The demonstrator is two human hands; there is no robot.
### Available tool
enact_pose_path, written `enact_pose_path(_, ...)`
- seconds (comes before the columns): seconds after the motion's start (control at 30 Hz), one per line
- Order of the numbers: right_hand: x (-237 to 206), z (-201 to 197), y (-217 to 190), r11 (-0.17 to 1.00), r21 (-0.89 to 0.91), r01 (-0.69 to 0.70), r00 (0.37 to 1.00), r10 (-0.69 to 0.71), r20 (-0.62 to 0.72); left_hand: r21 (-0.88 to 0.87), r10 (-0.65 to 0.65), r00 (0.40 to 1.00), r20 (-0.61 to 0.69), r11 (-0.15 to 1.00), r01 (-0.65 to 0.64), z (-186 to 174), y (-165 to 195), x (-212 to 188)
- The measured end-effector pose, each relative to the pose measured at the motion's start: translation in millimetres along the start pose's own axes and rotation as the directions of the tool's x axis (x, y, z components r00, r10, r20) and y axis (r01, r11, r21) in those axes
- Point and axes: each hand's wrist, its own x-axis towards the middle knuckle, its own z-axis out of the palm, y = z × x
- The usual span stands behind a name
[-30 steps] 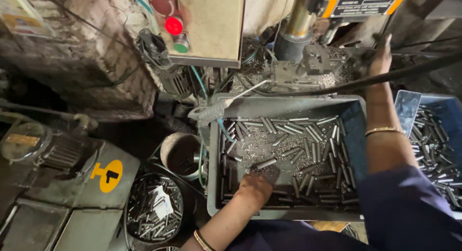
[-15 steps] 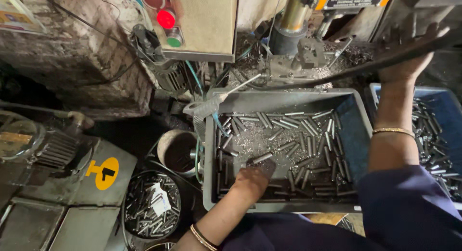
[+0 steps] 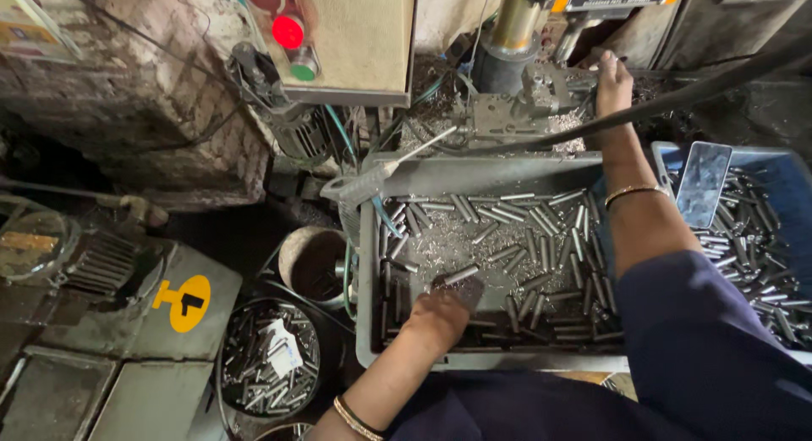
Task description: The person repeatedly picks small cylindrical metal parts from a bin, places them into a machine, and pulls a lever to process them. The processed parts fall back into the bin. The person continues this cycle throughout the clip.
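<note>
— Looks like a small machine workshop?

— Yes. Grey tray (image 3: 372,263) full of short metal rods (image 3: 507,238) and shavings in the middle, blue bin (image 3: 668,158) of more rods at right.

— And further back?

— Drill column (image 3: 512,27) over a clamp (image 3: 524,103), control box with red and green buttons (image 3: 292,43). Grimy motor (image 3: 93,259) at left, round tub of rods (image 3: 271,356) near.

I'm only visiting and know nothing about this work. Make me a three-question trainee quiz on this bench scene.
1. True or false: the left hand rests among metal rods in the grey tray.
2. Where is the right hand? A) in the blue bin B) up at the machine fixture C) on the red button
3. How many wrists wear a bangle?

Key: 1 true; 2 B; 3 two.
</note>
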Motion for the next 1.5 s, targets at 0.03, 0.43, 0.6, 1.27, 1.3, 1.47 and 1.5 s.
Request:
enact_pose_path(0.03, 0, 0, -2, 1.0, 0.004, 0.006, 1.0, -0.006, -0.004, 0.016, -0.005, 1.0, -0.028, 1.0, 0.005, 4, 0, -1)
enact_pose_path(0.43, -10, 1, -2, 0.934, -0.356, -0.028, 0.976, 0.103, 0.194, 0.079, 0.01, 0.979, -0.203, 0.997, 0.006, 6, 3, -4)
enact_pose_path(0.6, 2, -6, 9, 0.895, -0.444, 0.044, 0.947, 0.103, 0.303, -0.094, 0.096, 0.986, -0.137, 0.99, -0.11, -27, 3, -11)
enact_pose_path(1.27, -146, -121, -4, 0.66, -0.746, 0.087, 0.863, 0.324, 0.388, -0.505, -0.368, 0.444, -0.817, 0.829, -0.241, -188, -166, -49)
enact_pose_path(1.3, -146, -121, -5, 0.654, -0.752, 0.075, 0.865, 0.332, 0.376, -0.451, -0.348, 0.405, -0.846, 0.871, -0.195, -192, -179, -35)
enact_pose_path(1.47, -146, -118, -8, 0.636, -0.77, 0.046, 0.875, 0.346, 0.339, -0.425, -0.364, 0.37, -0.855, 0.9, -0.099, -197, -232, 24)
enact_pose_path(1.5, -147, -117, -11, 0.623, -0.781, 0.034, 0.871, 0.364, 0.329, -0.46, -0.39, 0.439, -0.809, 0.886, -0.061, -196, -242, 33)
